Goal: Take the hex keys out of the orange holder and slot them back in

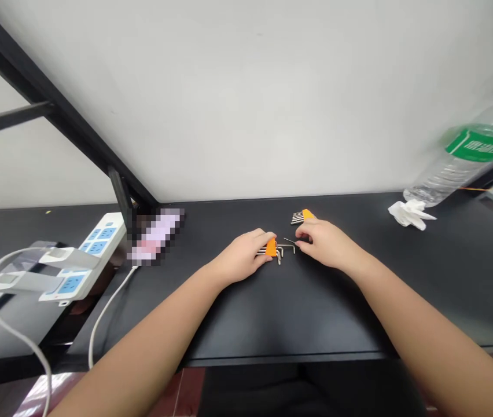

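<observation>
My left hand [246, 255] rests on the black table [272, 313], its fingers closed on an orange holder [271, 247] with several metal hex keys in it. My right hand [322, 243] is just to the right, fingers pinched on a single thin hex key [289, 241] whose tip points toward the holder. Loose hex keys [284, 251] lie between the two hands. A second orange holder [302, 216] with several keys lies just behind my right hand.
A white power strip [92, 249] with blue sockets and white cables lies at the left beside a black frame post [122, 202]. A crumpled white tissue [409, 213] and a clear plastic bottle [463, 162] with a green label lie at the back right.
</observation>
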Demonstrator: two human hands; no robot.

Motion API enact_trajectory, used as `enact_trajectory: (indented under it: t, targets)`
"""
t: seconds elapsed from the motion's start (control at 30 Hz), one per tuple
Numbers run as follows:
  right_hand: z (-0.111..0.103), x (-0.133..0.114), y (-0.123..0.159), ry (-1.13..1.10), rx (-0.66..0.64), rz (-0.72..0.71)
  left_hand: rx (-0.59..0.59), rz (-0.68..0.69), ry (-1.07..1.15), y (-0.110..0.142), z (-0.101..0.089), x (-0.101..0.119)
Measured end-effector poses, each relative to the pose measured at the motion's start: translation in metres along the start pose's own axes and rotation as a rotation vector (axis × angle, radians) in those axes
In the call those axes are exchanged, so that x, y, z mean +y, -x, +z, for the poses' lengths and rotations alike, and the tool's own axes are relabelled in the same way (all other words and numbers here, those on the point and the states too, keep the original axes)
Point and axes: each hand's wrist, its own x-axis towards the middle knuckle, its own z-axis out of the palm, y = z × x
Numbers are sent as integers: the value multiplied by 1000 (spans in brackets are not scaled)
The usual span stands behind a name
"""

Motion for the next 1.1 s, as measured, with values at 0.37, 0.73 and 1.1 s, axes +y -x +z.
enact_trajectory:
  t: [0.37, 0.73, 1.1]
  targets:
    - [2, -4, 1, -174, -88, -42, 32, -16, 94, -9, 3, -14]
    - [26, -25, -12, -771, 20, 157, 155, -139, 573, -13, 14, -3]
    - [19, -22, -6, -973, -186, 137, 346, -337, 925, -16, 16, -4]
